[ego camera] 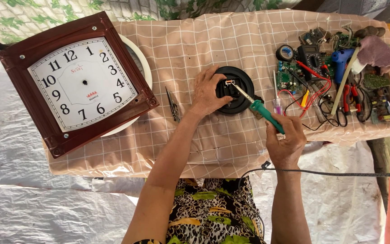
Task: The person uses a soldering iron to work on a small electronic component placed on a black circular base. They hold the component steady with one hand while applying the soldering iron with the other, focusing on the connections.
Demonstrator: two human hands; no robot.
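My left hand [207,92] rests on a round black clock mechanism [239,86] in the middle of the table and steadies its left side. My right hand [286,141] grips a green-handled soldering iron [263,113], whose metal tip reaches up-left onto the top of the black mechanism. The iron's dark cord [330,173] runs off to the right. A square wall clock [80,83] with a dark red frame and a white dial without hands lies tilted at the left, over a white round plate [143,68].
A pink checked cloth [204,40] covers the table. Dark tweezers [173,105] lie left of my hand. At the right lie circuit boards [286,74], a multimeter [311,56] with red and black leads, a blue glue gun [341,58], pliers [349,96], a purple rag [376,52].
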